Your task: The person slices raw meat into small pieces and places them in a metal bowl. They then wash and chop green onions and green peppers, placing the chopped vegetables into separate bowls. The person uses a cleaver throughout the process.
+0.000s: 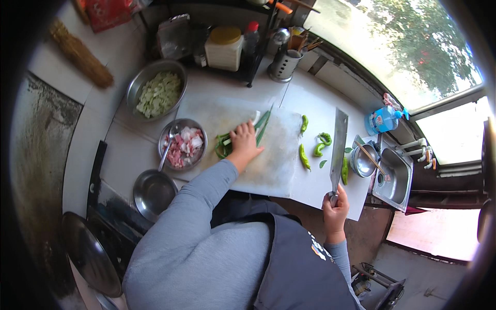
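Observation:
My left hand [245, 142] lies with spread fingers on a bunch of cut green onions [263, 126], on a white cutting board [277, 166]. Whether its fingers grip them, I cannot tell. My right hand [336, 209] is closed around the handle of a cleaver [339, 147], held to the right of the board with its blade pointing away from me. Several green chili peppers [304, 157] lie between board and blade, and another [345, 170] just right of the blade. Left of the board stands a metal bowl of raw chopped meat [182, 151] with a spoon in it.
A large metal bowl of chopped pale green vegetable [159, 95] stands at the back left, an empty metal bowl [155, 193] nearer me. Behind are a black rack [255, 66] and a utensil holder [285, 66]. Stacked bowls with chopsticks [364, 161] adjoin the sink [395, 178]; a blue bottle [383, 120] stands behind.

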`<action>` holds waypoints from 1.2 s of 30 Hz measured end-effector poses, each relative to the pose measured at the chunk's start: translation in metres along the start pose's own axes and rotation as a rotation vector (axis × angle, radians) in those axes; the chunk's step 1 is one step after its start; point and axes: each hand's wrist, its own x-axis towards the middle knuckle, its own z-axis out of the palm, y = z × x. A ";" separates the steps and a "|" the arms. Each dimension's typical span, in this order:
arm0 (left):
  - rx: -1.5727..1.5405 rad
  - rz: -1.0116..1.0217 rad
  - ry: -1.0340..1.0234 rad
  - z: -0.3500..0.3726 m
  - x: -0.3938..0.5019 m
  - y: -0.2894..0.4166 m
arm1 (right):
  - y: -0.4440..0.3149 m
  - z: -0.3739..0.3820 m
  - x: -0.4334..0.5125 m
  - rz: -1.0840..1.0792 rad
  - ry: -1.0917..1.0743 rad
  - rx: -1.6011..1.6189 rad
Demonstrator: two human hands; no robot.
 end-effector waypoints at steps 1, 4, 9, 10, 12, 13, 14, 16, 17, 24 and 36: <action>0.021 0.080 -0.025 0.019 -0.005 -0.004 | -0.002 0.007 0.002 -0.018 0.000 -0.002; 0.171 0.275 0.186 0.069 -0.031 -0.017 | -0.001 0.023 0.006 -0.162 -0.007 0.029; 0.035 0.128 0.074 0.011 -0.068 -0.014 | -0.031 0.062 0.040 -0.236 -0.186 -0.152; 0.047 0.031 -0.090 0.001 -0.069 -0.012 | -0.029 0.069 0.046 -0.166 -0.235 -0.174; 0.082 -0.044 -0.193 -0.012 -0.073 -0.016 | -0.034 0.087 0.054 -0.017 -0.295 -0.170; 0.098 -0.083 -0.247 -0.015 -0.076 -0.017 | -0.032 0.093 0.057 0.116 -0.383 -0.230; 0.148 -0.096 -0.225 -0.017 -0.078 -0.016 | -0.021 0.098 0.058 0.116 -0.435 -0.264; 0.134 -0.081 -0.225 0.002 -0.075 -0.023 | -0.008 0.107 0.058 0.123 -0.536 -0.308; 0.130 -0.076 -0.223 0.017 -0.073 -0.028 | -0.009 0.110 0.060 0.140 -0.596 -0.418; 0.350 0.087 0.062 0.050 -0.072 -0.032 | -0.003 0.135 0.074 0.131 -0.769 -0.612; -0.011 -0.272 0.050 0.022 -0.053 -0.064 | 0.018 0.144 0.089 0.114 -0.718 -0.420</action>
